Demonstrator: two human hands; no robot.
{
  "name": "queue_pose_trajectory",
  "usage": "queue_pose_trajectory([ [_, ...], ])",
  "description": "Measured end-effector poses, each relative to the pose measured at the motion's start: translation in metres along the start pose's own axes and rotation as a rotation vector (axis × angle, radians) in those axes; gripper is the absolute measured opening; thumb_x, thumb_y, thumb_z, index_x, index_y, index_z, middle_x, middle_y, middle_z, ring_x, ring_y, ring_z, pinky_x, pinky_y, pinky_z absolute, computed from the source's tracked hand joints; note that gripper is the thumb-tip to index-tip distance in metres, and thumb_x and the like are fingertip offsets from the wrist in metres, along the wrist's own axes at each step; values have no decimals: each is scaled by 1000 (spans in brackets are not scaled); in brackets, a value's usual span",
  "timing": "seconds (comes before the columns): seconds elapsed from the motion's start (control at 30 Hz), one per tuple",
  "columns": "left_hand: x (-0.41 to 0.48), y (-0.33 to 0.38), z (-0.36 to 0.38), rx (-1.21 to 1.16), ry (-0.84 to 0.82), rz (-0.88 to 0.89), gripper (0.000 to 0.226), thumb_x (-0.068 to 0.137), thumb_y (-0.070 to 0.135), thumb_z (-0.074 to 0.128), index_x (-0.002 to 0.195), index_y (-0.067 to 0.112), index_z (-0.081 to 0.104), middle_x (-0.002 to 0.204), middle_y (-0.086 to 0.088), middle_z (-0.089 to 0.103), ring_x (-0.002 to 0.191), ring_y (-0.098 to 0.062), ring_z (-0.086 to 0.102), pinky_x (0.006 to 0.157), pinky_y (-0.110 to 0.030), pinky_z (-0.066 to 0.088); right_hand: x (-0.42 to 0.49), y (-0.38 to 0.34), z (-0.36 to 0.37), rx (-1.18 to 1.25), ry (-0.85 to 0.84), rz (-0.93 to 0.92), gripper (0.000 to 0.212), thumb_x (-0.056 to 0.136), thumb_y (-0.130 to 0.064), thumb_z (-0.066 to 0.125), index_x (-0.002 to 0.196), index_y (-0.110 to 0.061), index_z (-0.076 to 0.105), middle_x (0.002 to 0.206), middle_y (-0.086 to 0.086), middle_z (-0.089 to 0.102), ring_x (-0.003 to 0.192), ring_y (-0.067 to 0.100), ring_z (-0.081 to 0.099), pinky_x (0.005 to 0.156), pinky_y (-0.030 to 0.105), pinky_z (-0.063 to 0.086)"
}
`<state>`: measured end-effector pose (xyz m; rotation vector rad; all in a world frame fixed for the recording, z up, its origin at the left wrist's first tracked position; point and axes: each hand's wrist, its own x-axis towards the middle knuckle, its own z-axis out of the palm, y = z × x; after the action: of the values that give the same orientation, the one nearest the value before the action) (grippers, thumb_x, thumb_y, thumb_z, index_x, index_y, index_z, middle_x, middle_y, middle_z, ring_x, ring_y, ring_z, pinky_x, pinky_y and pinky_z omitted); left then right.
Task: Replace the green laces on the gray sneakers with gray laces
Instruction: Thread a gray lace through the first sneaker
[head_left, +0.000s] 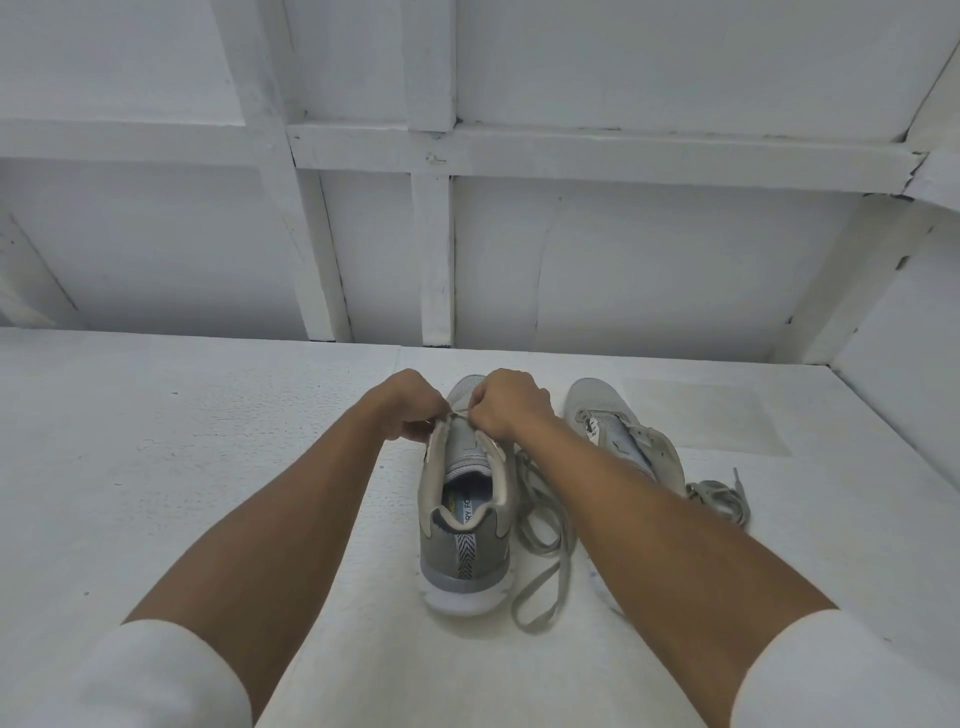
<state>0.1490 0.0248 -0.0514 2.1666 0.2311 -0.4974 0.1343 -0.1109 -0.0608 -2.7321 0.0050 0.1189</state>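
Threading looks to be the step in hand on the gray sneaker (467, 545), whose heel faces the person on the white table (208, 441). A pale lace (543, 525), its colour hard to call, trails in loops just right of it, with a bunched lace (719, 499) farther right. At the lowest eyelets the left hand (405, 410) and right hand (506, 408) meet, fingers (415, 430) curled, pinching a short taut span of lace between them. Next, I judge, the ends need evening and crossing upward. The second sneaker (618, 426) lies beyond

Near sneaker (467, 525) toe partly behind left hand (410, 405) and right hand (506, 402), far sneaker (608, 410) heel behind forearm (649, 519)
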Motion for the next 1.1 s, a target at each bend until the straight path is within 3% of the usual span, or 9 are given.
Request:
queue_pose_trajectory([
  [0.33, 3, -2, 1, -43, 3, -8, 21, 88, 2, 65, 106, -7, 67, 91, -16, 66, 66, -21, 62, 69, -29, 57, -5, -6, -4, -156, 24, -98, 23, 83, -23, 59, 101, -25, 72, 112, -2, 62, 113, 24, 49, 96, 40, 39],
  [0.63, 5, -4, 1, -99, -4, -15, 18, 87, 1, 64, 102, -7, 67, 80, -13, 66, 63, -19, 63, 69, -30, 58, -6, -12, -4, -282, 34, -154, 29, 86, -34, 58, 111, -24, 69, 115, -2, 60, 118, 23, 44, 96, 40, 34],
  [0.8, 7, -5, 2, -120, -1, -13, 14, 86, 2, 63, 99, -5, 67, 84, -15, 66, 64, -21, 63, 69, -30, 58, -8, -14, -4, -264, 46, -176, 24, 87, -25, 57, 106, -27, 71, 112, -2, 60, 115, 25, 46, 95, 39, 35],
  [0.9, 5, -9, 3, -175, 3, -24, 4, 88, 2, 59, 86, 1, 63, 76, -12, 62, 58, -18, 57, 52, -23, 54, -9, -16, -3, -260, 53, -183, 24, 88, -22, 56, 107, -26, 71, 113, 0, 59, 114, 26, 46, 93, 39, 35],
  [1.1, 4, -18, 14, -224, 48, -6, 30, 95, 6, 54, 65, 7, 53, 58, -6, 45, 48, -13, 37, 35, -14, 34, -10, -16, -3, -133, 83, -96, 25, 84, -28, 60, 106, -18, 66, 115, 4, 54, 111, 28, 52, 87, 37, 43],
])
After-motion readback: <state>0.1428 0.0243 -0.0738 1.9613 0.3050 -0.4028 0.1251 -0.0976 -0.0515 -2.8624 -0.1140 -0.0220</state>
